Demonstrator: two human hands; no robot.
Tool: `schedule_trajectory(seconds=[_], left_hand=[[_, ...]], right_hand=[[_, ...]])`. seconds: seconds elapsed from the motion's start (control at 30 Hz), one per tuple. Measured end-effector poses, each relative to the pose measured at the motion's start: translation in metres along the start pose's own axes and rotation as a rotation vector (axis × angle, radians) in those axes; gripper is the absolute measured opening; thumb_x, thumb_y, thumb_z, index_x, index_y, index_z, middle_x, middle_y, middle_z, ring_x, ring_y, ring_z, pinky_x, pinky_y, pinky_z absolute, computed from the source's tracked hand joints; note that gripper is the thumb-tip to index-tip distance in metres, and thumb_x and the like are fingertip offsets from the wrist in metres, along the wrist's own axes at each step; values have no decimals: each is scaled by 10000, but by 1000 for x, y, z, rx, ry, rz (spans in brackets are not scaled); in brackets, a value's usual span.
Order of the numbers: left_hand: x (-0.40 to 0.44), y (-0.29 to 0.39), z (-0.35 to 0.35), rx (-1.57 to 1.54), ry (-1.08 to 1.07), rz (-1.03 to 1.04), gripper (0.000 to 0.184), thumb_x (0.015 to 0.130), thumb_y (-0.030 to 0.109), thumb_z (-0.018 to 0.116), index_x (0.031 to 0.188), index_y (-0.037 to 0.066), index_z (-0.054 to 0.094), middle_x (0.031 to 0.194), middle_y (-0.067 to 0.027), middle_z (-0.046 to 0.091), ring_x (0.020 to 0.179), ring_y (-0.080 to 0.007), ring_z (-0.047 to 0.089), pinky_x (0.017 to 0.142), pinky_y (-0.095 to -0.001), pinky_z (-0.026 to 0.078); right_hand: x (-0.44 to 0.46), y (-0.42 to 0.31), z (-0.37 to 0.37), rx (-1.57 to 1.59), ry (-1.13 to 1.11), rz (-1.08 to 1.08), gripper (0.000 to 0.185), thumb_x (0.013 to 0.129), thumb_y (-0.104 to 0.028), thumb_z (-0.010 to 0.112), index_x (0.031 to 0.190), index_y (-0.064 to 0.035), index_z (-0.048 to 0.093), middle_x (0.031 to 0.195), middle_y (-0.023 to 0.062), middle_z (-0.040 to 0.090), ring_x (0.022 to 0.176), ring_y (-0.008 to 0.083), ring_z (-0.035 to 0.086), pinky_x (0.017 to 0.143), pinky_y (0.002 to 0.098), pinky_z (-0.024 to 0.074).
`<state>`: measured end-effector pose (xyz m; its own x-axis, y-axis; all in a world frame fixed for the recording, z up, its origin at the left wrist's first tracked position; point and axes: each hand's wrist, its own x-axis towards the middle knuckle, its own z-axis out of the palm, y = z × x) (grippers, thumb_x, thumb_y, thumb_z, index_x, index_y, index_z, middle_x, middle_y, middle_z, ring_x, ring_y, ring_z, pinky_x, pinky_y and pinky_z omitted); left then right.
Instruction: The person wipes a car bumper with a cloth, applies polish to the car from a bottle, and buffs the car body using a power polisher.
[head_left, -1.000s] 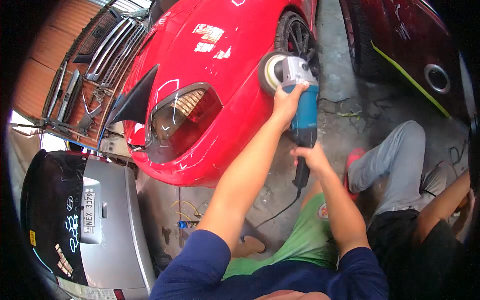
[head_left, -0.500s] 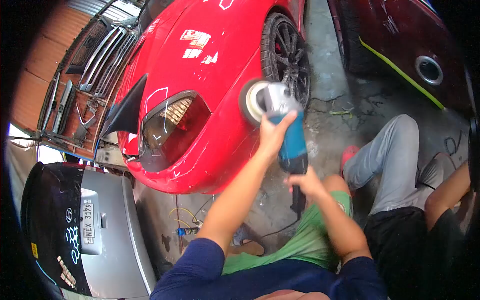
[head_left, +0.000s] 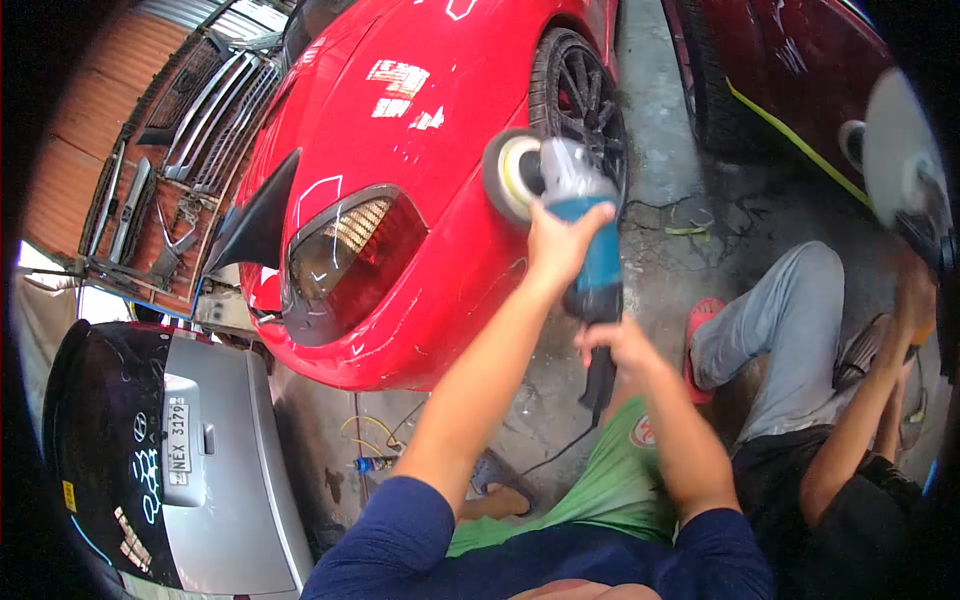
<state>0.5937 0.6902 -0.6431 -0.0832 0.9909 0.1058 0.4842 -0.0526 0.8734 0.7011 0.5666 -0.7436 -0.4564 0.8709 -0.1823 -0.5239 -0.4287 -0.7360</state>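
Observation:
Both my hands are on a blue and black electric polisher (head_left: 598, 255). My left hand (head_left: 560, 245) is wrapped round its body just below the silver head. Lower down, my right hand (head_left: 618, 345) grips the black rear handle, from which a cord runs down. The round pad (head_left: 512, 178) is against the side of the red car's front fender (head_left: 470, 220), close to the wheel (head_left: 578, 95). The car's headlight (head_left: 355, 255) lies left of the pad. The head of the tool is slightly blurred.
A co-worker (head_left: 800, 350) in grey trousers sits at the right, holding up a blurred round pad tool (head_left: 900, 150) by a dark red car (head_left: 800, 70). A silver tailgate (head_left: 225, 500) stands at lower left. Grilles (head_left: 215, 120) lie at upper left. A blue bottle (head_left: 372, 464) is on the floor.
The polisher and both hands moved down-left along the fender, then slightly back up and right. The view shifted a little. The co-worker's pad tool has come into view at the right.

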Motion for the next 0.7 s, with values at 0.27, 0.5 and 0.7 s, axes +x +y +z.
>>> schedule_trajectory(seconds=[0.27,0.5,0.7], left_hand=[[-147,-57,-68,-190,77,-43,866,770,374,935,1348,-63,461,1239,-217,679,1114,-291,688,983,-429,551],[-53,3,-31,-328,15,-47,857,750,438,938,1302,-54,504,1163,-181,699,1039,-241,693,902,-390,576],[-65,-14,-56,-102,97,42,911,744,507,900,1316,-70,488,1212,-283,674,1151,-374,681,998,-466,526]], right_hand=[[-75,116,39,-133,-37,84,272,753,-38,817,986,14,685,769,65,693,602,163,658,588,351,531],[-11,33,14,-202,106,-51,215,731,-40,785,902,6,663,738,82,693,571,184,650,566,348,520],[-12,51,37,-217,55,-69,199,740,-11,741,908,-2,636,714,67,663,576,183,644,576,351,522]])
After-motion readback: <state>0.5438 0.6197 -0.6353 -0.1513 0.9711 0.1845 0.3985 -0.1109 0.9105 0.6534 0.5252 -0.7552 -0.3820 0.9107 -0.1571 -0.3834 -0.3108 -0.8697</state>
